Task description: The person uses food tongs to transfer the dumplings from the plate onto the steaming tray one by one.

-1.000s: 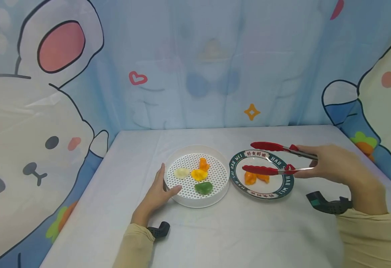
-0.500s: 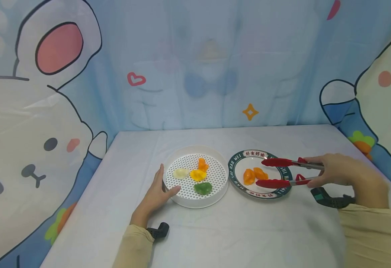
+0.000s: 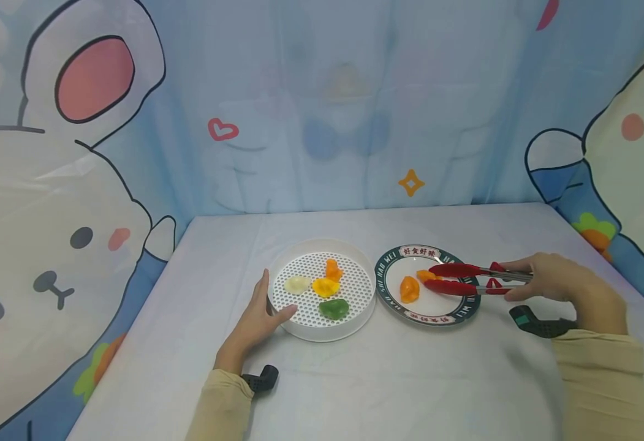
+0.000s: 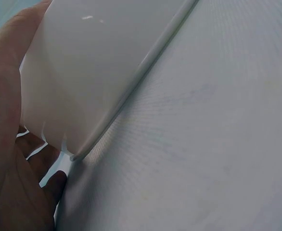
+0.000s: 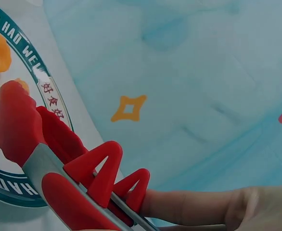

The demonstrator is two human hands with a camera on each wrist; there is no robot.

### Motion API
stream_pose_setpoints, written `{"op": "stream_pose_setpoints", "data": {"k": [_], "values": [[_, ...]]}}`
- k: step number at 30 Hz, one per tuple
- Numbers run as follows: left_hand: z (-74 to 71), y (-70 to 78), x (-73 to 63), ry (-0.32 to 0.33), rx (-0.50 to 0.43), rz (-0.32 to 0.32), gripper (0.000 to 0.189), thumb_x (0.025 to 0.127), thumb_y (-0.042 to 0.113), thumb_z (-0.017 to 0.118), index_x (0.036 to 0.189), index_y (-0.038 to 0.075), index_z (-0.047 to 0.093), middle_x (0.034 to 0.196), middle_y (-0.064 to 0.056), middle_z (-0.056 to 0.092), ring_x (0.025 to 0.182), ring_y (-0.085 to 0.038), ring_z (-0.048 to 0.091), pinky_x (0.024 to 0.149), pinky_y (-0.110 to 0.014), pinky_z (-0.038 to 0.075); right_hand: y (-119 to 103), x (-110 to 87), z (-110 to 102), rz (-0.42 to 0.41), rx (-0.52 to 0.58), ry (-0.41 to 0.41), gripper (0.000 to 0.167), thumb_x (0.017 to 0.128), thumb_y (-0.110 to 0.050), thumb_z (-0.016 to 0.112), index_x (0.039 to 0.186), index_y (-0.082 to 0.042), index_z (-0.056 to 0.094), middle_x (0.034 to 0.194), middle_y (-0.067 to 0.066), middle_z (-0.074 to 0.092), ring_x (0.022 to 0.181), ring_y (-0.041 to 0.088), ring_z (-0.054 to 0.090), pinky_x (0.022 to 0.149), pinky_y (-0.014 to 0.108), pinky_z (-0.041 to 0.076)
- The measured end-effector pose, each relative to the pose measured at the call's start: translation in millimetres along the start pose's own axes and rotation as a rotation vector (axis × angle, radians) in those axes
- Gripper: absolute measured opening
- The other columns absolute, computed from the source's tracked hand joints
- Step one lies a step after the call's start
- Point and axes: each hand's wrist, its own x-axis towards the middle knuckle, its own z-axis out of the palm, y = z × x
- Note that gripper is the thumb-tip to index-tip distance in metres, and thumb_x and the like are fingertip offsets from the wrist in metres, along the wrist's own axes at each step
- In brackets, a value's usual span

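Observation:
My left hand (image 3: 255,321) holds the side of a round white steamer tray (image 3: 327,334) with a perforated floor, thumb at the near rim and fingers along the outer wall. In the left wrist view its fingers wrap the tray's wall (image 4: 97,62). My right hand (image 3: 559,285) grips metal tongs (image 3: 456,288) with red tips. Those tips lie over a green-rimmed white plate (image 3: 426,311), one either side of an orange dumpling-like piece (image 3: 425,275), which they partly cover. Another orange piece (image 3: 409,289) sits to its left on the plate.
Inside the tray lie a pale piece (image 3: 297,284), a yellow piece (image 3: 326,287), an orange piece (image 3: 334,271) and a green piece (image 3: 334,309). The plate stands right beside the tray on a white-covered table (image 3: 388,380). A blue cartoon curtain (image 3: 288,92) hangs behind.
The tongs came down and toward me over the plate, then their tips drew closer together around the right orange piece. My left hand has kept its hold on the tray.

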Motion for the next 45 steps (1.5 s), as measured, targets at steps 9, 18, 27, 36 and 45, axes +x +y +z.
{"op": "stream_pose_setpoints", "data": {"k": [9,18,27,36,45], "values": [[0.5,-0.4,0.2,0.003,0.002,-0.021,0.107,0.082,0.055,0.066,0.153,0.023,-0.007,0.162,-0.009,0.001,0.148,-0.032,0.007,0.117,-0.057,0.013,4,3.6,1,-0.001,0.002,0.025,0.108,0.058,-0.072,0.073,0.137,-0.002,0.047,0.120,0.039,0.047,0.104,0.054,0.039,0.064,0.054,0.049],[0.2,0.2,0.0,0.003,-0.011,-0.012,0.107,0.082,0.052,0.067,0.154,0.022,-0.006,0.162,-0.008,0.002,0.148,-0.030,0.007,0.117,-0.056,0.012,8,6.0,9,-0.066,0.116,0.007,0.099,0.070,-0.067,0.069,0.137,0.002,0.045,0.127,0.036,0.050,0.113,0.055,0.038,0.068,0.054,0.049],[-0.4,-0.1,-0.4,0.008,-0.009,-0.017,0.107,0.081,0.054,0.067,0.153,0.024,-0.007,0.162,-0.006,0.002,0.148,-0.030,0.007,0.117,-0.056,0.013,5,5.9,9,-0.121,0.181,0.061,0.093,0.074,-0.062,0.069,0.139,0.000,0.044,0.119,0.026,0.060,0.109,0.044,0.045,0.070,0.047,0.050],[-0.6,0.0,-1.7,0.005,-0.016,-0.013,0.107,0.082,0.053,0.066,0.154,0.023,-0.006,0.162,-0.007,0.001,0.148,-0.030,0.006,0.117,-0.056,0.012,-28,1.0,0,-0.114,0.257,0.118,0.109,0.067,-0.075,0.064,0.146,-0.007,0.035,0.134,0.031,0.046,0.118,0.045,0.036,0.072,0.047,0.052],[1.4,1.0,0.7,0.001,-0.020,-0.023,0.108,0.081,0.055,0.067,0.153,0.024,-0.006,0.162,-0.006,0.001,0.149,-0.029,0.006,0.118,-0.055,0.013,-88,2.9,9,-0.259,0.218,0.212,0.096,0.067,-0.067,0.071,0.140,-0.008,0.047,0.126,0.027,0.056,0.102,0.032,0.049,0.067,0.030,0.054]]}}
